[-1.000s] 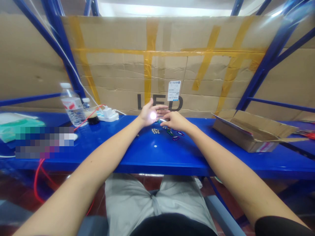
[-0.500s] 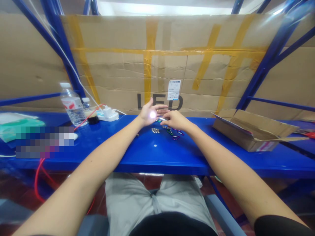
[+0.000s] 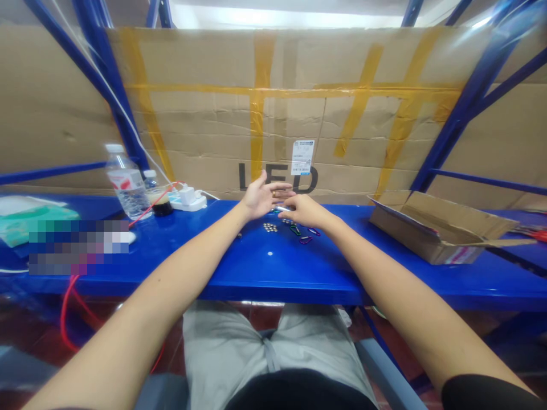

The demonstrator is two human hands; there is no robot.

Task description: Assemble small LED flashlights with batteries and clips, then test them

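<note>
My left hand [image 3: 258,199] is held above the blue table [image 3: 256,267], palm turned sideways, thumb up and fingers spread with nothing gripped. My right hand [image 3: 306,210] is closed around a small silver flashlight [image 3: 282,209] whose front end points at my left palm; no light spot shows there. Under the hands lies a cluster of small round silver pieces [image 3: 270,227], perhaps button cells. Beside them are a green carabiner [image 3: 295,229] and purple carabiners [image 3: 305,240]. More small items behind my right hand are partly hidden.
An open cardboard box [image 3: 440,228] stands at the right. On the left are a water bottle [image 3: 127,185], a small dark bottle [image 3: 160,199], a white power strip [image 3: 188,198] and a green packet [image 3: 38,219]. A large cardboard sheet [image 3: 205,131] stands behind the table.
The bright light spot on my left palm has gone out. Both hands stay almost in the same place.
</note>
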